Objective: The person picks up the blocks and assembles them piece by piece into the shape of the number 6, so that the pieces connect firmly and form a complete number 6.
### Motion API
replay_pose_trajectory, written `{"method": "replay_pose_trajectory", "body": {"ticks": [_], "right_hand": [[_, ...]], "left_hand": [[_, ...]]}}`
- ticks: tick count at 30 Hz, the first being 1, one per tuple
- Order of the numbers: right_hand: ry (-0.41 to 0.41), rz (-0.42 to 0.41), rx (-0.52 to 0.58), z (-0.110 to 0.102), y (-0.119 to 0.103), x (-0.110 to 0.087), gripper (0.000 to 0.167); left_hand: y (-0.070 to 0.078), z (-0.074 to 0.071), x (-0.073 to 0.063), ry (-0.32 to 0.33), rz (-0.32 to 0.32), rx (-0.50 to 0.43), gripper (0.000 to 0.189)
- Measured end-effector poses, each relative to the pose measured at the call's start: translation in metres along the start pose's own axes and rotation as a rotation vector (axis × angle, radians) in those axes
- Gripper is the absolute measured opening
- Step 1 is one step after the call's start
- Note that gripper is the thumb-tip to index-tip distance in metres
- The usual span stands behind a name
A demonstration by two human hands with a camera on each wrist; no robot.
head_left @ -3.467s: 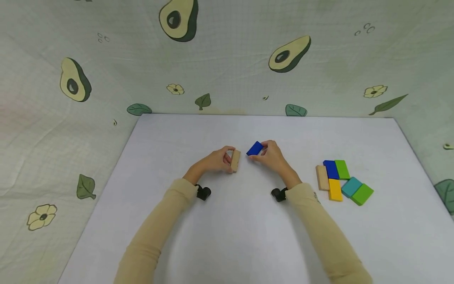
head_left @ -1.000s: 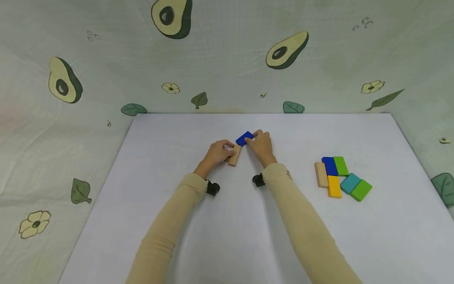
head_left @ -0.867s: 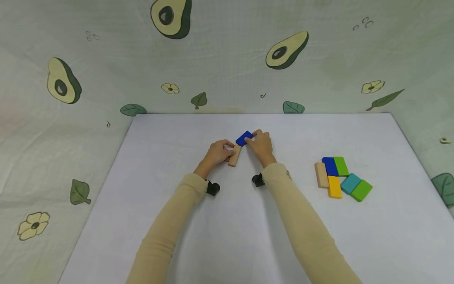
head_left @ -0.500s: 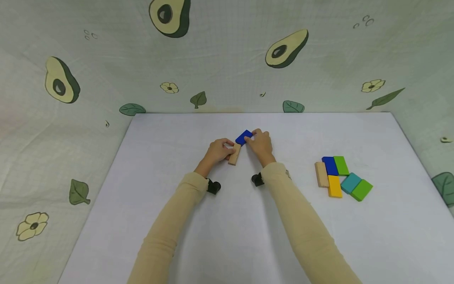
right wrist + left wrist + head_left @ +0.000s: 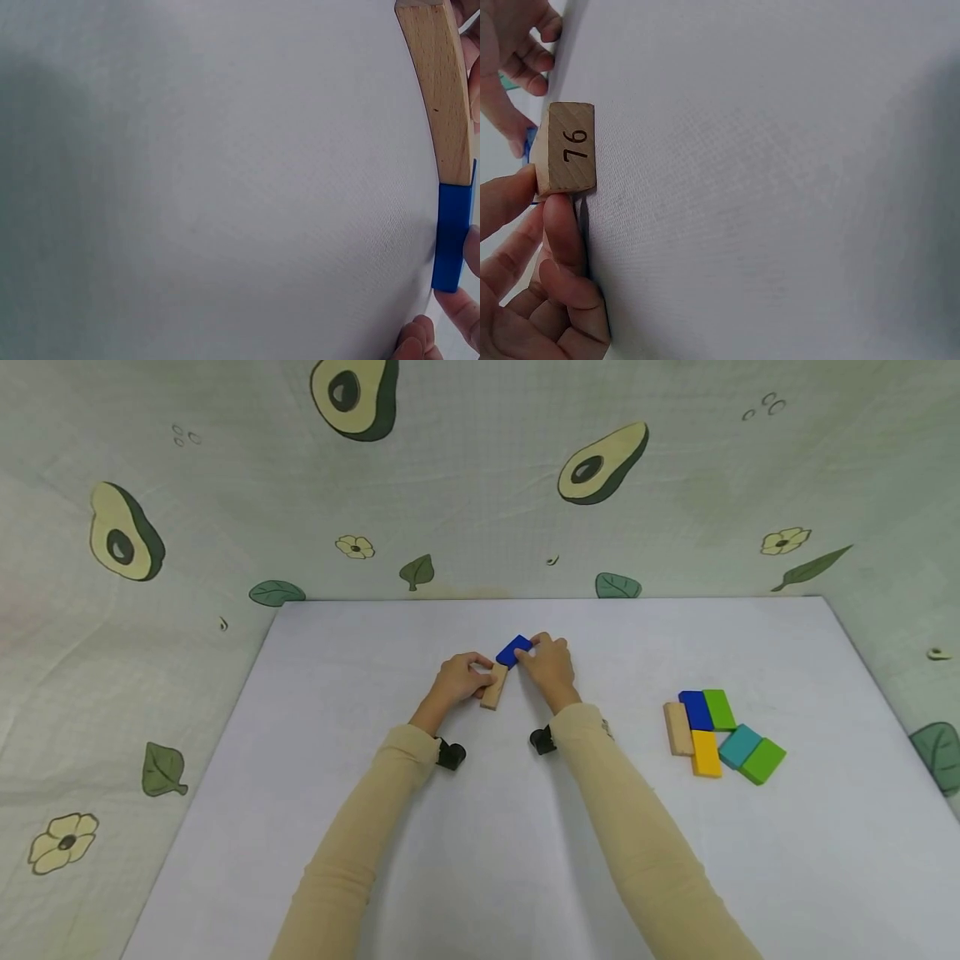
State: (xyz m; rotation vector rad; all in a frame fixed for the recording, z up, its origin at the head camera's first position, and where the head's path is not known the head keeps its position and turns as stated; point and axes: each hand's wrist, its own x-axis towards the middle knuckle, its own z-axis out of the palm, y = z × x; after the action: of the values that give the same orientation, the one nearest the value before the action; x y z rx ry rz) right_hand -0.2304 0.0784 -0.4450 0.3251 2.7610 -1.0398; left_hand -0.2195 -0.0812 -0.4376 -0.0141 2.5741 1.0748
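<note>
Near the middle of the white table, my left hand (image 5: 457,680) holds a plain wooden block (image 5: 493,687) by its left side. The left wrist view shows that wooden block (image 5: 573,147) end-on, with the number 76 printed on its end face. My right hand (image 5: 551,666) pinches a blue block (image 5: 512,650) between thumb and fingers. In the right wrist view the blue block (image 5: 452,236) meets the end of the wooden block (image 5: 441,94), at an angle to it in the head view. Both blocks lie on the table.
On the right of the table (image 5: 480,860) lies a flat group of blocks: wooden (image 5: 678,729), blue (image 5: 696,710), yellow (image 5: 706,753), teal (image 5: 740,747), and two green (image 5: 720,710). An avocado-print cloth (image 5: 480,477) hangs behind the table.
Since the earliest frame, the right hand has brought the blue block left and away from me, against the wooden block's far end. Over the last second both hands and blocks stay almost still.
</note>
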Motion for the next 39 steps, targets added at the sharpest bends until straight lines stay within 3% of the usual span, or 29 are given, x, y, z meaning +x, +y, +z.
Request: {"method": "replay_pose_trajectory", "body": {"ticks": [16, 26, 31, 39], "right_hand": [[0.003, -0.022, 0.017, -0.005, 0.004, -0.004, 0.048], [-0.025, -0.123, 0.212, -0.027, 0.016, -0.014, 0.051], [-0.002, -0.164, 0.255, -0.049, 0.018, -0.030, 0.049], [0.073, -0.246, 0.227, -0.084, 0.034, -0.075, 0.049]], "left_hand": [[0.004, 0.001, -0.003, 0.000, -0.005, -0.017, 0.029], [0.003, 0.002, 0.001, -0.013, -0.041, -0.037, 0.029], [0.001, 0.001, 0.004, -0.018, -0.056, -0.049, 0.029], [0.000, 0.002, 0.006, -0.020, -0.050, -0.049, 0.029]]}}
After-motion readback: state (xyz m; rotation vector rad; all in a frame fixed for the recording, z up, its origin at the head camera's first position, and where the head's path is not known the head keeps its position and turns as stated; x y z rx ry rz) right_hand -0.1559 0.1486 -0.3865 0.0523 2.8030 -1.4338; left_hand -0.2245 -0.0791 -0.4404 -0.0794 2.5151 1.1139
